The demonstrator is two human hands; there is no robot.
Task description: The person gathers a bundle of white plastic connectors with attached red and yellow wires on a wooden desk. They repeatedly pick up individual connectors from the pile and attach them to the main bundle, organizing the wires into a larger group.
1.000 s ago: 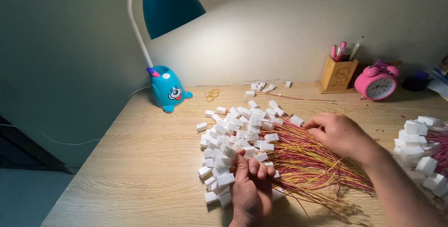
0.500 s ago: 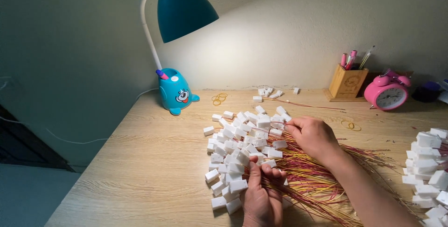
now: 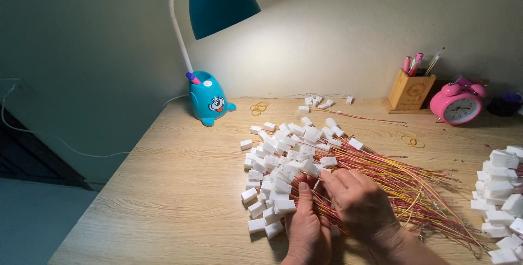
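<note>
Both hands are down in the pile at the near edge of the wooden surface [image 3: 163, 189]. The left hand [image 3: 306, 228] lies flat on the wire harnesses [image 3: 305, 167], fingers stretched forward and together, pressing on the white plugs and thin strands; whether it pinches anything underneath, I cannot tell. The right hand [image 3: 359, 202] sits just beside it, touching it, fingers curled down onto the red and yellow wires [image 3: 419, 183], seemingly gathering a few strands at the fingertips, though the grip itself is hidden.

The harnesses spread out in a broad fan in the middle of the surface: white connector plugs heaped to the left, wires trailing off to the right. A second heap of white plugs [image 3: 501, 189] lies at the right edge, well apart from the hands. A few loose plugs [image 3: 318, 102] sit near the wall.

Behind the pile stands a teal desk lamp [image 3: 210, 99] with a cartoon-faced base, its shade lit overhead. Yellow rubber bands [image 3: 259, 107] lie just beside the base, another rubber band [image 3: 412, 142] further right. A wooden pen holder [image 3: 413, 92] and a pink alarm clock [image 3: 456, 104] stand against the wall.
</note>
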